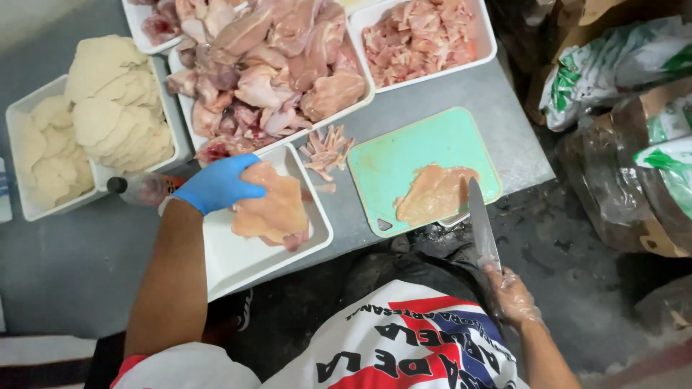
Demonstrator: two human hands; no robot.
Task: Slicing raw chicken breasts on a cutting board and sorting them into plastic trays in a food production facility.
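Spreading across the upper two thirds of the frame, a grey metal table (447, 94) carries the work of a person seen from above. At top centre, a large white tray (364, 97) is heaped with raw chicken pieces (274, 65); to its right a second white tray (484, 43) holds chopped chicken (422, 36), and at upper left another tray (21, 166) is stacked with pale flattened cutlets (108, 108). Right of centre lies a green cutting board (404, 155) with one raw fillet (436, 193) on its lower part. Left of it, at centre, a shallow white tray (238, 259) holds a pile of sliced fillets (270, 209). The left hand (216, 184), in a blue glove, lies flat with fingers together on that pile. The right hand (512, 292), in a clear glove at lower right, is clamped on the handle of a long knife (481, 223), whose blade points up onto the board beside the fillet. Small trimmings (326, 151) lie on the table between board and trays.
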